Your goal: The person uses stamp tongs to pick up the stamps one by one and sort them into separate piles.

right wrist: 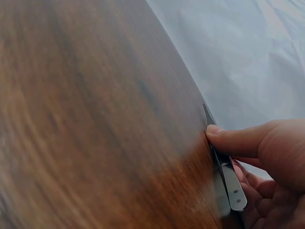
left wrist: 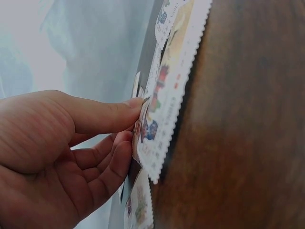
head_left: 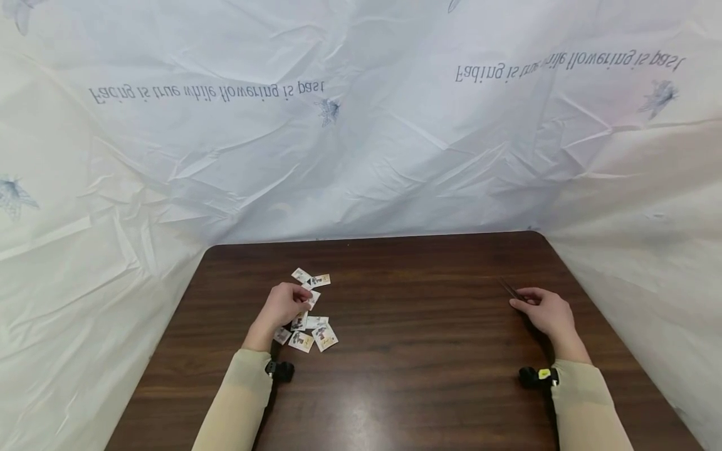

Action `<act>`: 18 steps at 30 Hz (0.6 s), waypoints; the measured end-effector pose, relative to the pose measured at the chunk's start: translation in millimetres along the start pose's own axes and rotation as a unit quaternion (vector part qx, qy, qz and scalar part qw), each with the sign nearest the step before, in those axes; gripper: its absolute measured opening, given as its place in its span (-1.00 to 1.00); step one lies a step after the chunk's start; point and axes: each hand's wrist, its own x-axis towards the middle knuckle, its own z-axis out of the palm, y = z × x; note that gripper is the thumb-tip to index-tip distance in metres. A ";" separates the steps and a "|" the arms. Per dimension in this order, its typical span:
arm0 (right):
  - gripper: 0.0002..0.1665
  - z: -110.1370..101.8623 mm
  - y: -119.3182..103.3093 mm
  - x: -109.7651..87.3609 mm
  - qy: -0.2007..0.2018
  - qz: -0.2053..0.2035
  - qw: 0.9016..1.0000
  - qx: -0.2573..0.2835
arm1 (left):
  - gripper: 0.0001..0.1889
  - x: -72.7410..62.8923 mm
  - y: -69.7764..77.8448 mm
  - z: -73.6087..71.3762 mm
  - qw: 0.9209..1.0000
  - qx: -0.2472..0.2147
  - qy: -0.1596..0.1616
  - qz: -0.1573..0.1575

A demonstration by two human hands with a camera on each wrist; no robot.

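Several white postage stamps (head_left: 324,336) with small coloured pictures lie in a loose, partly overlapping group on the left of the table. My left hand (head_left: 284,305) is over this group, thumb and forefinger pinching at the edge of a stamp (head_left: 314,300). Close up in the left wrist view, the perforated border of a large stamp (left wrist: 167,109) shows beside the thumb, and the other fingers curl below. Far to the right, my right hand (head_left: 549,311) grips a pair of metal tweezers (right wrist: 233,188), their thin tips pointing away toward the back of the table.
The dark wood-grain table (head_left: 417,351) has rounded back corners. White printed sheeting (head_left: 361,144) hangs behind it and along both sides. Two stamps (head_left: 320,280) sit at the far end of the group, beyond the left hand.
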 end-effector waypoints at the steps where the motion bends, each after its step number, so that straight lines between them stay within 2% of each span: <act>1: -0.38 0.4 -0.1 0.2 0.002 0.001 1.000 0.001 | -0.87 -0.1 -0.2 0.1 1.000 0.000 0.001 0.001; 18: -0.48 1.8 -2.1 -2.3 0.017 -0.016 1.000 0.000 | -0.86 1.6 -1.7 0.8 1.000 0.002 0.002 0.004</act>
